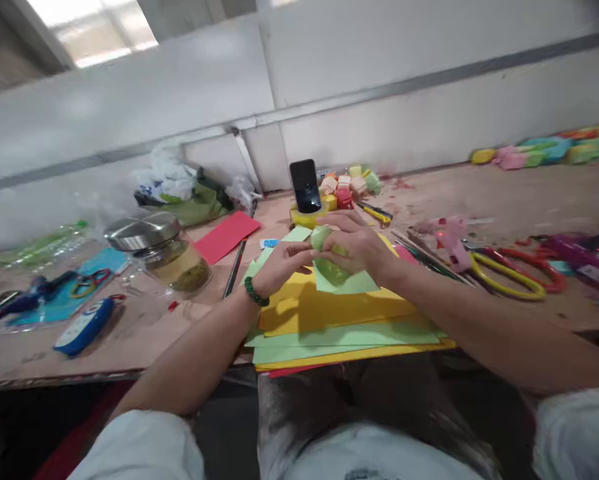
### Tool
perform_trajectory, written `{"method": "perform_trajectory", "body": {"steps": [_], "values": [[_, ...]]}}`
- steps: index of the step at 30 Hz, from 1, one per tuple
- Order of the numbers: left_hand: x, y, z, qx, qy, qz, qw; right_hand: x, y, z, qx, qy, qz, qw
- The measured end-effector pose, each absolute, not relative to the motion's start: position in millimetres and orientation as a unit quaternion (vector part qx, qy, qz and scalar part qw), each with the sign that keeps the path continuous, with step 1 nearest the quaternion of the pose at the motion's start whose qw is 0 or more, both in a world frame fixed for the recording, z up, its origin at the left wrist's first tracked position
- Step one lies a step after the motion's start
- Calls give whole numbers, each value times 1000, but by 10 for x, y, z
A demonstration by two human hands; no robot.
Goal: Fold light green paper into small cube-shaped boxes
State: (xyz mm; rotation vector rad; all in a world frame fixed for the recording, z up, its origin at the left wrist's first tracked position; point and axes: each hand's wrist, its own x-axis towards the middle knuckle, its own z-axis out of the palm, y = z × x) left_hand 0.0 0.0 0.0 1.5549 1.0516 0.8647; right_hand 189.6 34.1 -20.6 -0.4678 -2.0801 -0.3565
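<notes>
Head view: two bare hands over a pale green, curled sheet of paper, above a stack of coloured paper at the edge of a wooden bench (144, 340).
The right hand (354, 245) is curled closed over the pale green sheet (347, 283), which lies above a broad yellow paper sheet (349, 313); the left hand (288, 262), fingers bent, meets its left edge, though whether it grips cannot be told; the sheet looks light, soft and easily creased, so best held lightly by its edges; just beyond, a black upright phone (305, 187) on a yellow tape roll (304, 218) limits forward reach; a pink glue gun (452, 241) and yellow-handled scissors (509, 283) lie right; a steel-lidded glass jar (179, 263) stands left.
</notes>
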Motion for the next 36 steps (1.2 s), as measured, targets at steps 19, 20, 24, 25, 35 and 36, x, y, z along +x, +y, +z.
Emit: {"method": "perform_trajectory", "body": {"steps": [19,20,24,25,35,36], "values": [[7,66,-28,565,449,429,543,1909,197,-153,-322,-821,-107,459],[6,64,-28,570,449,428,539,1907,201,-154,-322,-819,-109,462],[3,67,-33,584,449,428,523,1901,206,-153,-309,-825,-106,461],[2,69,-36,586,449,429,520,1901,205,-153,-309,-826,-103,461],[-21,71,-59,612,443,421,502,1902,225,-159,-308,-826,-92,463],[-21,71,-58,613,440,424,500,1901,225,-159,-308,-827,-90,462]]}}
